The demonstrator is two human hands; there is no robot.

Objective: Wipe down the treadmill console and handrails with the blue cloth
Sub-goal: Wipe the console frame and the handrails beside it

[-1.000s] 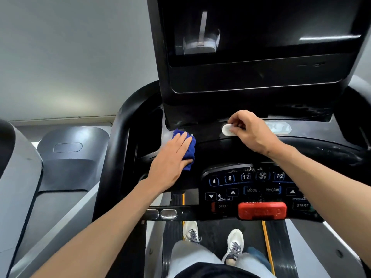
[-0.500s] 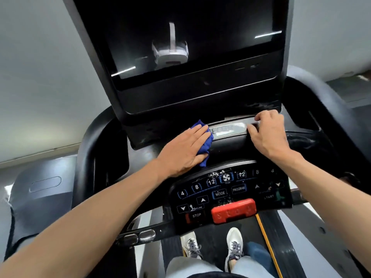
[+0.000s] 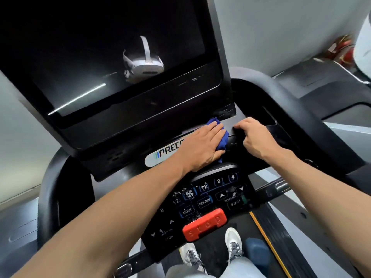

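We begin with the treadmill console, whose dark screen fills the upper left of the view and tilts over a flat ledge along its lower edge. Curved black handrails flank it: the left handrail drops along the console's left side and the right handrail arcs out from its upper right corner. Below the ledge sits the keypad panel with the red stop bar at its near edge. Next come our hands. The left hand lies flat, fingers extended and pressed down on the blue cloth, which is bunched under the palm at the right end of the ledge, beside the console's logo plate; blue fabric shows past the fingertips and under the thumb. The right hand rests just beside the cloth, fingers curled over the ledge's front lip to brace; whether it grips the lip fully we cannot tell. We judge the console pass to be near its right limit. The cloth's long axis runs front to back, across the direction of wipe. The right handrail lies up and to the right of the cloth, beyond the right hand; the left hand carries the cloth, so the bracing hand stands between cloth and rail.
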